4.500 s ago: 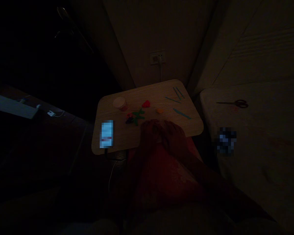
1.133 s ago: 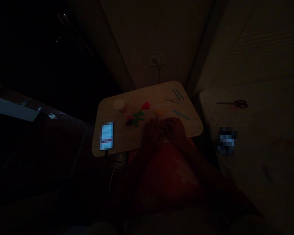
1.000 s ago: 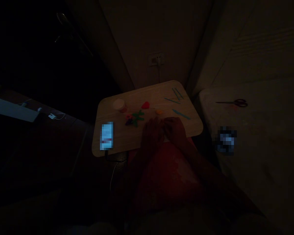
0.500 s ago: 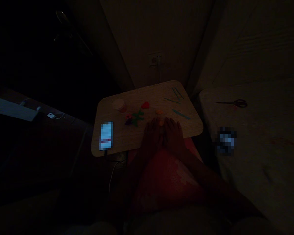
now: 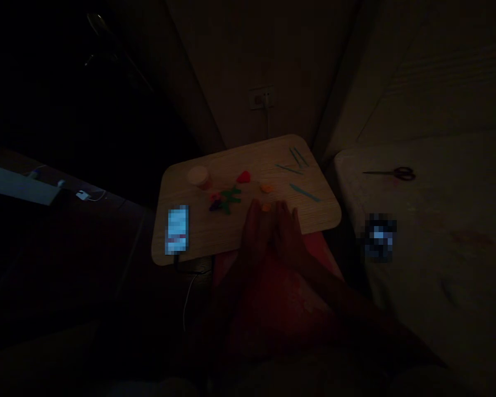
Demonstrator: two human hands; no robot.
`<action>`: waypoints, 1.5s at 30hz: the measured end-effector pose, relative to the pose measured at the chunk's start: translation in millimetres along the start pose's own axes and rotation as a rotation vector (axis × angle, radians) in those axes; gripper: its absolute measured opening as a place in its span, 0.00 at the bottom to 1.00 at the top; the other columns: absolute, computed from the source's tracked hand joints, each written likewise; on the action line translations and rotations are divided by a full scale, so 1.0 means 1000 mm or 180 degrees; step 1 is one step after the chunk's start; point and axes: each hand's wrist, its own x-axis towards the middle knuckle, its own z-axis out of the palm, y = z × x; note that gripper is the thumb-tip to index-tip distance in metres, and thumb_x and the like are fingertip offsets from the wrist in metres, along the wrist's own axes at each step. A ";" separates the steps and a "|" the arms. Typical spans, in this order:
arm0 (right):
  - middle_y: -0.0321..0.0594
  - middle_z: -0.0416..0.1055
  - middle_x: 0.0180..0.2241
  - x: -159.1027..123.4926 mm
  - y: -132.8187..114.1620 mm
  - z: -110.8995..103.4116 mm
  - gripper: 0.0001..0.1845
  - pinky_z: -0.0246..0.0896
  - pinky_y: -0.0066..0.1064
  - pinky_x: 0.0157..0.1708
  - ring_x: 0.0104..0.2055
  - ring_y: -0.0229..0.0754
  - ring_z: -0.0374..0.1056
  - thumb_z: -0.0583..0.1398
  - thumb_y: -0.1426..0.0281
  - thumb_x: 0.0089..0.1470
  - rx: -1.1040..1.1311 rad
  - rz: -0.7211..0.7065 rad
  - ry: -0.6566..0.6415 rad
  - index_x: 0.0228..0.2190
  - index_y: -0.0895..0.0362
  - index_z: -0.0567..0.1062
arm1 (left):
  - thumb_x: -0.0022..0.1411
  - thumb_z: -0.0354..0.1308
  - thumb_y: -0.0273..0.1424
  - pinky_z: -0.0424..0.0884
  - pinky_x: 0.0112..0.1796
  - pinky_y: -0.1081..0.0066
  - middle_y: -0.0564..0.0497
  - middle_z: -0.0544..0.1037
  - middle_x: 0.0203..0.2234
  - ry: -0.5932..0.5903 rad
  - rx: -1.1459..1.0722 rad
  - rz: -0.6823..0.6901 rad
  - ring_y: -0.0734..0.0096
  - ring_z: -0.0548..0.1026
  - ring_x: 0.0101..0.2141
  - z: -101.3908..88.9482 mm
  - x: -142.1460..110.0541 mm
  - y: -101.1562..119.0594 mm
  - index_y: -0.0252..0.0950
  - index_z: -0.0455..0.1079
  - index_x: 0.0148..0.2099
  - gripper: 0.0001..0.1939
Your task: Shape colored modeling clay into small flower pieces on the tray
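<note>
The scene is very dark. My left hand (image 5: 253,229) and my right hand (image 5: 288,229) are close together at the near edge of a small wooden table (image 5: 215,231). A small orange piece of modelling clay (image 5: 267,207) shows between their fingertips, and the fingers of both hands appear curled around it. The thumbs are hard to make out. Just beyond lies another orange clay piece (image 5: 267,188). To the left are a green clay shape (image 5: 230,197) with several arms, a dark purple lump (image 5: 215,205) and a pinkish-red lump (image 5: 215,196). A red clay piece (image 5: 243,177) sits farther back.
A lidded tub (image 5: 199,177) stands at the table's back left, with a lit phone (image 5: 177,229) on a cable in front. Several thin blue-green tools, one broad (image 5: 305,192), lie at right. Scissors (image 5: 397,173) and a blurred-out object (image 5: 380,237) rest on the pale surface beside the table.
The hands have shifted slightly, and the fingers of the right hand sit a little farther from the orange piece. That piece has moved slightly left. The view has also drifted a little.
</note>
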 end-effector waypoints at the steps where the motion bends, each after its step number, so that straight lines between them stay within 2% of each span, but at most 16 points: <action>1: 0.64 0.54 0.73 0.000 -0.003 0.000 0.41 0.37 0.72 0.71 0.78 0.63 0.43 0.48 0.74 0.64 -0.0053 -0.0030 -0.0066 0.75 0.66 0.44 | 0.70 0.55 0.32 0.58 0.72 0.51 0.43 0.51 0.77 -0.0014 0.0002 0.0010 0.56 0.55 0.74 0.001 -0.001 0.002 0.46 0.42 0.78 0.40; 5: 0.64 0.51 0.74 0.000 -0.006 -0.002 0.39 0.38 0.72 0.71 0.78 0.66 0.39 0.50 0.73 0.63 -0.0266 -0.0018 -0.0172 0.73 0.67 0.52 | 0.68 0.56 0.31 0.59 0.72 0.52 0.42 0.51 0.77 -0.0138 0.0028 0.0005 0.56 0.54 0.75 0.006 -0.006 0.008 0.44 0.40 0.78 0.43; 8: 0.61 0.53 0.73 0.000 -0.004 -0.002 0.40 0.39 0.71 0.71 0.78 0.64 0.41 0.50 0.73 0.64 -0.0277 -0.0038 -0.0210 0.74 0.66 0.49 | 0.68 0.56 0.30 0.60 0.71 0.53 0.42 0.52 0.76 -0.0147 0.0121 0.0010 0.57 0.54 0.74 0.008 -0.008 0.009 0.44 0.40 0.78 0.43; 11: 0.62 0.53 0.73 0.000 0.000 -0.001 0.41 0.40 0.71 0.71 0.78 0.64 0.41 0.50 0.72 0.64 -0.0203 -0.0069 -0.0185 0.75 0.66 0.45 | 0.69 0.56 0.32 0.57 0.72 0.51 0.42 0.53 0.76 0.0033 0.0267 -0.0023 0.56 0.54 0.75 0.007 -0.008 0.009 0.45 0.41 0.77 0.41; 15: 0.63 0.53 0.73 0.001 0.002 0.000 0.41 0.39 0.71 0.71 0.78 0.65 0.42 0.50 0.71 0.64 -0.0139 -0.0048 -0.0080 0.74 0.67 0.45 | 0.72 0.55 0.33 0.57 0.72 0.52 0.41 0.55 0.75 0.0198 0.0363 -0.0161 0.56 0.56 0.74 0.006 -0.008 0.011 0.44 0.45 0.76 0.36; 21: 0.63 0.55 0.72 0.000 0.005 -0.002 0.42 0.39 0.71 0.71 0.77 0.64 0.44 0.50 0.70 0.63 -0.0020 0.0014 0.0105 0.74 0.64 0.45 | 0.68 0.58 0.30 0.58 0.72 0.51 0.42 0.56 0.75 0.0044 0.0243 -0.0018 0.55 0.56 0.74 0.010 -0.007 0.013 0.44 0.45 0.76 0.39; 25: 0.64 0.58 0.71 0.002 0.007 -0.006 0.40 0.38 0.69 0.71 0.77 0.65 0.46 0.51 0.69 0.62 0.0041 0.0088 0.0095 0.72 0.67 0.52 | 0.69 0.56 0.34 0.61 0.71 0.53 0.40 0.57 0.74 -0.0081 0.0253 0.0071 0.54 0.57 0.73 0.015 -0.004 0.012 0.42 0.43 0.76 0.39; 29: 0.61 0.60 0.71 0.005 0.008 -0.006 0.36 0.36 0.67 0.73 0.76 0.62 0.48 0.50 0.70 0.63 0.0148 -0.0035 -0.0010 0.70 0.66 0.57 | 0.66 0.56 0.30 0.60 0.71 0.53 0.39 0.58 0.74 -0.0198 0.0096 0.0129 0.54 0.57 0.73 0.017 -0.001 0.015 0.40 0.44 0.76 0.41; 34: 0.60 0.62 0.69 0.007 0.009 -0.004 0.37 0.38 0.63 0.73 0.75 0.59 0.53 0.52 0.70 0.60 0.0305 -0.0130 -0.0043 0.69 0.66 0.58 | 0.61 0.57 0.27 0.57 0.72 0.50 0.40 0.61 0.72 -0.0167 -0.0290 0.0072 0.52 0.59 0.72 0.016 0.001 0.020 0.40 0.49 0.74 0.41; 40: 0.60 0.63 0.69 0.009 0.010 -0.005 0.39 0.39 0.63 0.73 0.75 0.60 0.52 0.53 0.71 0.59 0.0361 -0.0098 -0.0095 0.70 0.66 0.59 | 0.59 0.58 0.26 0.57 0.72 0.48 0.41 0.64 0.70 -0.0106 -0.0412 0.0000 0.51 0.62 0.71 0.016 0.002 0.019 0.41 0.54 0.71 0.39; 45: 0.59 0.62 0.70 0.010 0.009 -0.006 0.40 0.38 0.65 0.73 0.75 0.60 0.52 0.52 0.71 0.59 0.0312 -0.0118 -0.0177 0.71 0.65 0.56 | 0.59 0.58 0.25 0.57 0.72 0.49 0.42 0.65 0.70 -0.0177 -0.0442 0.0090 0.52 0.62 0.71 0.015 0.002 0.019 0.41 0.55 0.71 0.39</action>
